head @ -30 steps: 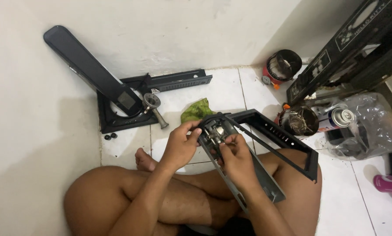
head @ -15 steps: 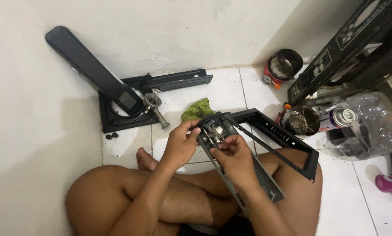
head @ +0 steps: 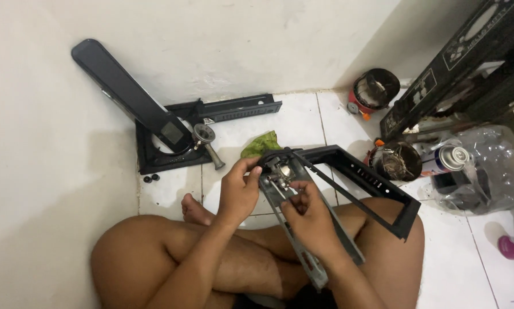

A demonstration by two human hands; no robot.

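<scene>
Little has changed: left hand [head: 238,191] still grips the black rectangular metal frame [head: 360,177]; right hand [head: 308,214] still pinches its grey valve assembly [head: 281,173].

Stove parts spread over the floor around a seated person's lap

The frame [head: 354,183] rests across the knees, with the left hand [head: 238,191] and right hand [head: 308,214] on its near-left end; behind it lies a cloth [head: 261,143]; further left a burner pipe [head: 206,143] sits beside a flat panel [head: 171,154]; to the right stands a spray can [head: 449,158].
</scene>
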